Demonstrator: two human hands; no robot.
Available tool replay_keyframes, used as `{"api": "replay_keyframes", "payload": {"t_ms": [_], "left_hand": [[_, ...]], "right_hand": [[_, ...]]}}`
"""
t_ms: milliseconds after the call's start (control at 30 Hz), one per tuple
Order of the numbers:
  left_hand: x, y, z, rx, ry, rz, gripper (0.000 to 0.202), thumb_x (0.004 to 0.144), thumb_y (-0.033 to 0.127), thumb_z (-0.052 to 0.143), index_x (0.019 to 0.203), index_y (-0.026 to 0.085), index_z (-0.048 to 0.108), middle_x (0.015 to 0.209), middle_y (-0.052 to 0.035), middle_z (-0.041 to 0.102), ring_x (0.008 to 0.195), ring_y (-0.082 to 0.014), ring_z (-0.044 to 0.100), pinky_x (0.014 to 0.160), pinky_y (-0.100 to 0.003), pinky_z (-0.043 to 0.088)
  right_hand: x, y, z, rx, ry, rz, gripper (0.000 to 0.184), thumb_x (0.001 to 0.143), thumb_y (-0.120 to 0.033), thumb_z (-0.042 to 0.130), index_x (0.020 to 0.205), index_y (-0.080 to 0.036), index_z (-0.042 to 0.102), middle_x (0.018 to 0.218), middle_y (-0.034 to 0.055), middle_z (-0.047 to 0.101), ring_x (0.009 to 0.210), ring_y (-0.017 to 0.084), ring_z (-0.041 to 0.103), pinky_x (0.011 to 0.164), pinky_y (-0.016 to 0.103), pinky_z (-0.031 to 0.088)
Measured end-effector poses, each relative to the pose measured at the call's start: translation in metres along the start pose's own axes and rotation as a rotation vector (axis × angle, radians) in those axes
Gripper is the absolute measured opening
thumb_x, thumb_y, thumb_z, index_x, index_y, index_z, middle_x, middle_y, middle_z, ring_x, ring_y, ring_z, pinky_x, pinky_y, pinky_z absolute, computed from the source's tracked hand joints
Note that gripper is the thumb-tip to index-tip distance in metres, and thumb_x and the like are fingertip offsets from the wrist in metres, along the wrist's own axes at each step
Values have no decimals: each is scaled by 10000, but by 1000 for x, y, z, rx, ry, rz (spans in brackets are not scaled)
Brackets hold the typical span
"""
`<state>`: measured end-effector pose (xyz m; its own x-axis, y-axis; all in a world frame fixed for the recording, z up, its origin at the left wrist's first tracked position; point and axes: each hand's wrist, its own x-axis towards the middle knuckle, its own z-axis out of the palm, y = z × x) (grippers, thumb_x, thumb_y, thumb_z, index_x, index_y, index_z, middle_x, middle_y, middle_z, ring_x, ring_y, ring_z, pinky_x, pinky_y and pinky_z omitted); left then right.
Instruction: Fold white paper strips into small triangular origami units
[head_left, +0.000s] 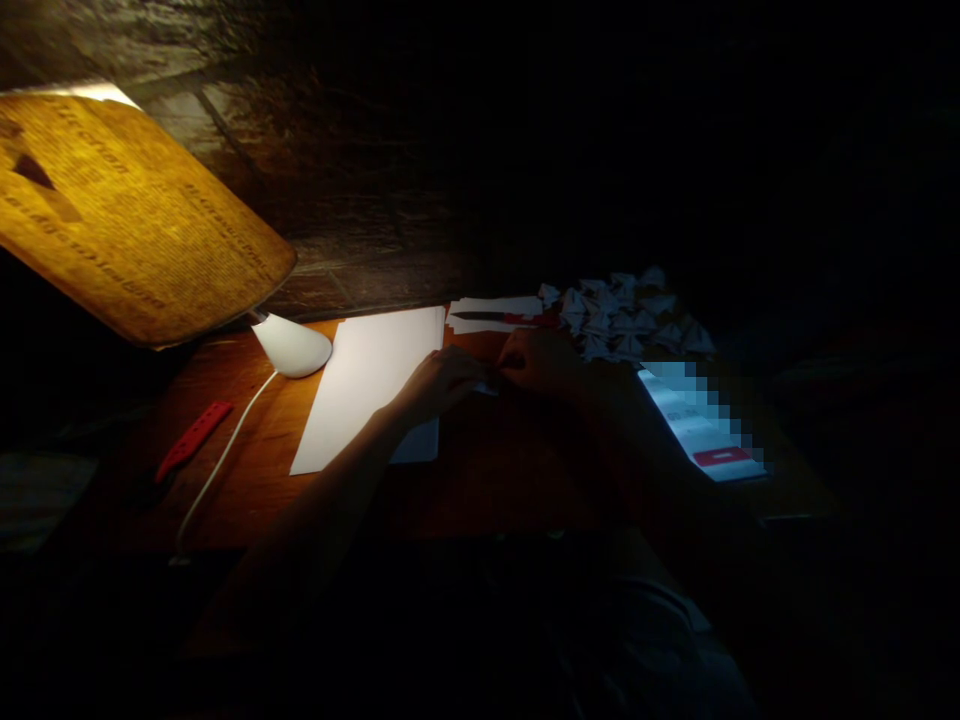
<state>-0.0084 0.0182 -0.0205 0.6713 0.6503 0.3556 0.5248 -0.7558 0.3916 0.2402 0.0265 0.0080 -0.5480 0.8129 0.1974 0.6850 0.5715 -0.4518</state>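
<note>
My left hand (444,380) is over the table, just right of a stack of white paper sheets (379,375). Its fingers close on a small white piece of paper (485,389), of which only an edge shows. Close by on the right, my right hand (536,358) has its fingers pinched together beside that piece. Dim light hides whether it grips the paper too. Behind the hands, a knife (480,316) with a dark blade and red handle lies on smaller cut paper pieces (469,326). A heap of small folded white paper shapes (607,315) sits beyond my right hand.
A lamp with a yellow printed shade (142,215) and white base (292,347) stands at the left, its white cord (225,460) running forward. Near it lies a red strip with holes (193,440). A lit phone (697,425) rests at the table's right. A wall (330,200) rises behind.
</note>
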Motion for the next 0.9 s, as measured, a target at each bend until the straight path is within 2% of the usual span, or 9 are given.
{"api": "replay_keyframes", "payload": {"t_ms": [333,533,900], "left_hand": [[0,3,-2,22,5,2,231,1014,288,614,1096,257,828,1128,-69,829,1095,-256,742,978,-466,593],[0,2,-2,37,-4,-7,230,1005,265,608,1082,263,825,1129,-59,830,1097,-250,744,990,-464,586],[1,2,1,62,-4,-34,211,991,285,601,1035,239,803,1093,-72,822,1046,-252,734,938,-454,580]], "right_hand": [[2,2,12,36,28,57,181,860,-168,670,947,-183,829,1050,79,784,927,202,677,823,307,475],[7,15,10,40,-52,-113,230,839,-102,660,974,-195,822,1049,63,768,976,210,670,862,316,447],[5,12,-1,0,-113,-117,291,802,-64,637,938,-230,833,1057,37,760,944,210,665,831,332,434]]}}
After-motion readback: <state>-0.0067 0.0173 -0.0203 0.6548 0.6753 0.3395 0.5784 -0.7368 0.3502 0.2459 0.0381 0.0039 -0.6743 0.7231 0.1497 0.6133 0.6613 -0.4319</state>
